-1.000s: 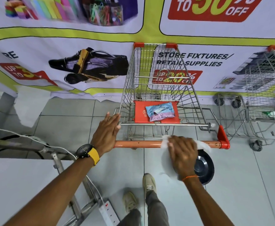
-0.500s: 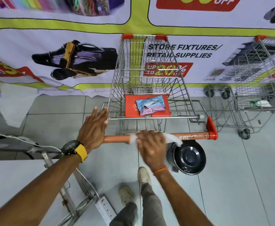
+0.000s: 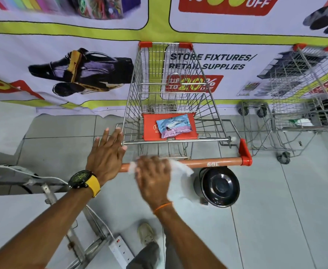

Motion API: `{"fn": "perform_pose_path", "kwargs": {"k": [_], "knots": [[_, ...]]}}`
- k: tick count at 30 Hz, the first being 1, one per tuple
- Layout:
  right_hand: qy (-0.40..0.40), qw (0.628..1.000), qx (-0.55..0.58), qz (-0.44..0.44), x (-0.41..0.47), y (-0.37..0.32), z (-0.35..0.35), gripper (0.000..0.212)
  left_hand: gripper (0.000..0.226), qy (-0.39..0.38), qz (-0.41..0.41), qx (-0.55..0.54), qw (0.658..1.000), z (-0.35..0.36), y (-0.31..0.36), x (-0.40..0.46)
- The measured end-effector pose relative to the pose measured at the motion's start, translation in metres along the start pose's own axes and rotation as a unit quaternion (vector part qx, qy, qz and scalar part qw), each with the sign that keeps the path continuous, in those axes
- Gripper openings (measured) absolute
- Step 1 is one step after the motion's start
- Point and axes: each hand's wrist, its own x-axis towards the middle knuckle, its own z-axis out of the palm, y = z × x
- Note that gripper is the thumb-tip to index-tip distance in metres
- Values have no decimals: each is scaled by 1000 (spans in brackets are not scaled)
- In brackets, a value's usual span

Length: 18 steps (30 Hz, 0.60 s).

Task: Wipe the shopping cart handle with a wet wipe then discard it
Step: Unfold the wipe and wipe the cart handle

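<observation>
A wire shopping cart (image 3: 170, 90) stands before me with its orange handle (image 3: 213, 163) across the middle of the view. My right hand (image 3: 153, 177) presses a white wet wipe (image 3: 180, 168) around the left part of the handle. My left hand (image 3: 105, 154) rests flat, fingers spread, on the handle's left end and the cart's rear corner. A blue and pink wipes packet (image 3: 173, 127) lies on the orange child seat flap (image 3: 149, 126) inside the cart.
A black round bin (image 3: 219, 186) sits on the tiled floor just under the handle's right half. A second wire cart (image 3: 303, 98) stands to the right. A metal frame (image 3: 52, 199) and a white power strip (image 3: 121, 249) lie at lower left. My shoe (image 3: 146, 232) shows below.
My right hand has slid the wipe leftward along the handle, from its right-centre part to close beside my left hand. The left hand's fingers have straightened.
</observation>
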Motion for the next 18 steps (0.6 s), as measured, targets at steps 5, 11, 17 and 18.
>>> {"fn": "perform_pose_path", "kwargs": {"k": [5, 11, 17, 18], "knots": [[21, 998, -35, -38, -4, 56, -30, 22, 63, 0, -9, 13, 1000, -2, -4, 0], [91, 984, -79, 129, -6, 181, -99, 34, 62, -7, -19, 9, 1000, 1, 3, 3], [47, 998, -7, 50, -4, 54, -19, 30, 58, -8, -31, 4, 999, 2, 5, 1], [25, 999, 8, 24, -4, 25, -7, 29, 59, -9, -31, 2, 999, 2, 5, 0]]}}
